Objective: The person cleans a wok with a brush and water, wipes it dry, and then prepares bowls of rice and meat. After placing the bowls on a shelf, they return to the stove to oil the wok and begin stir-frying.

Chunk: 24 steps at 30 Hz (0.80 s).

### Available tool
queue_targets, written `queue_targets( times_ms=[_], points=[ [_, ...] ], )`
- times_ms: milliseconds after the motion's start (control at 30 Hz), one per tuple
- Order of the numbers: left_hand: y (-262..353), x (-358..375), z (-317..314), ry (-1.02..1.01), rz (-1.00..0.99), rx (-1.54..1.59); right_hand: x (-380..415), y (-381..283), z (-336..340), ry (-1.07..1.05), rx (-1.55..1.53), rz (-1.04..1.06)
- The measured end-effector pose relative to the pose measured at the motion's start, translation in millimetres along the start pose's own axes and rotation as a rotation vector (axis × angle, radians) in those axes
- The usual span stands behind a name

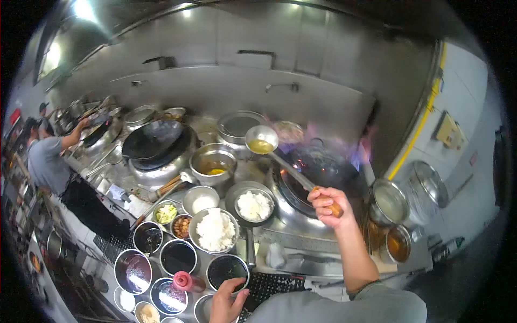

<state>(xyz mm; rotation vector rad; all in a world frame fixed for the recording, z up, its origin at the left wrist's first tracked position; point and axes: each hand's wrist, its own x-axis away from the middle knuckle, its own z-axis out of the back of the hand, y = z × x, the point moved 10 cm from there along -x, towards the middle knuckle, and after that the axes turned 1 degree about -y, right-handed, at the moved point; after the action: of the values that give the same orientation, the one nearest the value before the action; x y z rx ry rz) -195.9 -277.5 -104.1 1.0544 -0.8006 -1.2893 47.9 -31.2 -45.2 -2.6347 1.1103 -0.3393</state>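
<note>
**Head view: ladle held over the burner**

The right hand [327,203] is gripping the ladle [262,141] by its wooden handle, its bowl of yellow liquid hanging beside the flaming wok [318,168]. The left hand [226,301] is resting, fingers curled, on a dark sauce bowl [227,269].

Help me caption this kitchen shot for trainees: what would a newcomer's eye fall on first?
First, the purple-blue flames licking up behind the dark wok on the right burner. Next, the long ladle holding yellowish liquid, raised over the stove by the right hand gripping its wooden handle. Then the cluster of steel bowls at lower left, especially the bowl of white rice, with the left hand resting at a dark sauce bowl.
</note>
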Motion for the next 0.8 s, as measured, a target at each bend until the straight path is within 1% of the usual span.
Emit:
queue_targets(
  times_ms=[33,100,167,233,267,367,567,600,667,800],
  points=[
    [-3,-1,-4,-0.017,0.02,-0.011,14,-11,5,0.014,0.042,0.048],
    [-4,-4,-13,-0.035,-0.014,-0.008,41,-30,18,0.086,0.16,0.116],
    [-3,-7,-22,-0.055,-0.041,0.006,64,-51,32,0.235,0.294,0.218],
    [11,-12,-29,-0.079,-0.037,0.025,87,-69,45,0.407,0.422,0.303],
    [18,-16,-32,-0.086,-0.035,0.035,96,-75,50,0.492,0.436,0.357],
    [34,-20,-43,-0.073,-0.052,-0.043,113,-94,68,0.582,0.499,0.392],
    [56,-22,-75,-0.073,-0.099,-0.127,122,-137,112,0.53,0.435,0.432],
    [52,-21,-83,-0.089,-0.021,-0.121,124,-143,115,0.536,0.443,0.439],
    [63,-23,-99,-0.088,-0.029,-0.154,132,-158,120,0.553,0.462,0.456],
    [76,-26,-132,-0.089,-0.08,-0.236,151,-188,137,0.523,0.545,0.441]
  ],
)
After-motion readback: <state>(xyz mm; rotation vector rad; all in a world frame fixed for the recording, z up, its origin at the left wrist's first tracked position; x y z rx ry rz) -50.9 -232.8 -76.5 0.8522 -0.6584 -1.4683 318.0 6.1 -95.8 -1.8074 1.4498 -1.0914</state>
